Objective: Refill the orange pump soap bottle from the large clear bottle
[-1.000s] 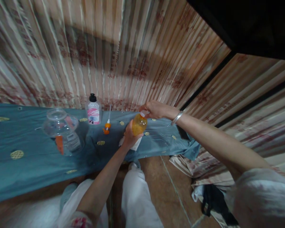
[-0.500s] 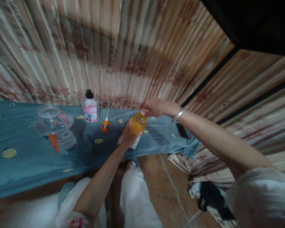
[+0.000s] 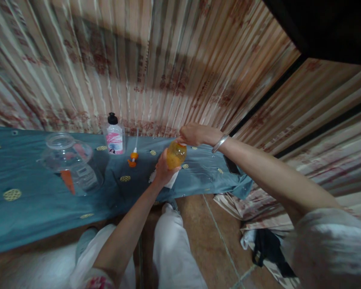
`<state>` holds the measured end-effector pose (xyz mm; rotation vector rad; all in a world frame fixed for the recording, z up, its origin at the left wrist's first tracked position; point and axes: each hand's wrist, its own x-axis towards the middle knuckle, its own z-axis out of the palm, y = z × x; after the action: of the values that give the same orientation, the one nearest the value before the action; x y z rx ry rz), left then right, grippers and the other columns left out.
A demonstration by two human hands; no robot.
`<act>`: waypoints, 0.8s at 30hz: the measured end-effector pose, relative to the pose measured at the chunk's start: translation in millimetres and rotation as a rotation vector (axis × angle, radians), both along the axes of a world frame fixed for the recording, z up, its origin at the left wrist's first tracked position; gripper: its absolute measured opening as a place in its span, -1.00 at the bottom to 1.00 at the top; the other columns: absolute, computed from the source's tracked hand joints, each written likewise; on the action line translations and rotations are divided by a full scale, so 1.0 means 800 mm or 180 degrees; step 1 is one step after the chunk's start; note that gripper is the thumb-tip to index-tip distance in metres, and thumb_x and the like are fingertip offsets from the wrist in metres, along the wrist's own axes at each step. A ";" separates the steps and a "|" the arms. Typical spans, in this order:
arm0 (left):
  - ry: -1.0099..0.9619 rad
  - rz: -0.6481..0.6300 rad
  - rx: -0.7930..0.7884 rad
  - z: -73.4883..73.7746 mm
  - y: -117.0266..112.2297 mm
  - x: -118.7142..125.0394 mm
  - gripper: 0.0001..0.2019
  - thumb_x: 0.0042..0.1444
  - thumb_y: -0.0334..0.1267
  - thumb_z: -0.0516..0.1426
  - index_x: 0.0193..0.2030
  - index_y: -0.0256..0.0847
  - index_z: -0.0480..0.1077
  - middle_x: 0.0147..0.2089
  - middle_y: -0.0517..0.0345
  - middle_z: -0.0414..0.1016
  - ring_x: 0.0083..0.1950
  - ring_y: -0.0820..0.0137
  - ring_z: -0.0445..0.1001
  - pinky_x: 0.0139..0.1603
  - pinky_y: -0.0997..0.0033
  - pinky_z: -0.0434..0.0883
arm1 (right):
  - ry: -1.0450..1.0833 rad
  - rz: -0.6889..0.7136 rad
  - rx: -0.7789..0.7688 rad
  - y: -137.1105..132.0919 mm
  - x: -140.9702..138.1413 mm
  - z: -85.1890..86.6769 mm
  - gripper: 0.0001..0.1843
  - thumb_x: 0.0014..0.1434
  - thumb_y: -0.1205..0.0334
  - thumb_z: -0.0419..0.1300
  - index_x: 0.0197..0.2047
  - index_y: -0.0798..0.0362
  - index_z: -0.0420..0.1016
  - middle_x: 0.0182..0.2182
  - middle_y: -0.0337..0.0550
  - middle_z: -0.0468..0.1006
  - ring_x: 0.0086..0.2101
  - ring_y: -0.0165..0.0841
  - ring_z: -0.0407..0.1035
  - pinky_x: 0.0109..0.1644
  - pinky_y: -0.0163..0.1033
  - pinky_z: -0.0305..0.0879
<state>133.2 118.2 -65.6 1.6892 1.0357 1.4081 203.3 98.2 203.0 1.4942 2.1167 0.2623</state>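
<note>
My left hand (image 3: 164, 168) is wrapped round a clear bottle of yellow-orange liquid (image 3: 176, 154), held tilted over the covered table. At the bottle's mouth, my right hand (image 3: 191, 134) is closed with its fingers bent down; a bit of white shows under them, too small to name. Beneath my left hand lies something white and flat (image 3: 171, 181), partly hidden. To the left, an orange and white pump top (image 3: 133, 157) rests on the cloth with its thin tube pointing away. Behind it stands a clear bottle with a pink and white label and black cap (image 3: 114, 138).
A wide-mouthed clear plastic jar (image 3: 64, 150) stands at the left on the blue-green tablecloth (image 3: 33, 216). A dark phone (image 3: 232, 165) lies near the right end, partly behind my right forearm. Pleated curtains (image 3: 108, 60) hang behind. Dark and white cloth (image 3: 270, 251) lies on the floor.
My right hand has turned slightly at the bottle's mouth and now covers more of the white bit there. My left hand and the bottle stay nearly in place.
</note>
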 end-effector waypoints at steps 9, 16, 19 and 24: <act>0.0087 -0.0019 0.0004 0.002 0.000 -0.002 -0.02 -0.21 -0.27 0.36 0.38 -0.19 0.05 0.32 -0.21 0.27 0.31 -0.06 0.30 0.32 -0.13 0.25 | 0.0471 0.0025 -0.0124 -0.001 0.019 0.005 -0.52 0.32 0.00 0.12 0.10 0.21 0.49 0.01 0.20 0.61 -0.05 -0.13 0.53 -0.21 -0.27 0.28; 0.0047 -0.0055 0.0034 0.004 -0.001 -0.003 -0.03 -0.19 -0.26 0.35 0.39 -0.15 0.03 0.33 -0.16 0.26 0.33 -0.02 0.28 0.34 -0.11 0.24 | 0.0535 0.0128 -0.0201 0.001 0.023 0.006 -0.70 0.29 0.18 0.16 -0.02 0.16 0.57 -0.15 0.05 0.67 -0.15 -0.22 0.54 -0.26 -0.30 0.23; 0.0037 -0.0065 0.0052 0.004 0.000 -0.003 -0.03 -0.21 -0.27 0.36 0.38 -0.18 0.05 0.32 -0.18 0.27 0.33 -0.03 0.28 0.34 -0.12 0.23 | 0.0300 0.0080 -0.0093 0.002 0.015 0.001 -0.68 0.30 0.15 0.17 -0.05 0.20 0.59 -0.14 0.13 0.67 -0.14 -0.20 0.54 -0.24 -0.29 0.25; 0.0005 -0.0054 0.0082 0.003 0.001 -0.001 -0.03 -0.21 -0.28 0.36 0.37 -0.15 0.06 0.31 -0.18 0.28 0.32 -0.02 0.28 0.34 -0.12 0.24 | 0.0126 -0.0035 -0.0011 0.004 0.010 -0.004 -0.57 0.37 0.05 0.08 -0.13 0.25 0.62 -0.18 0.20 0.67 -0.19 -0.18 0.56 -0.29 -0.26 0.25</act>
<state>132.2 119.1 -63.5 1.7139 1.0058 1.4149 211.1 101.2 199.8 1.5204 2.1379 0.2267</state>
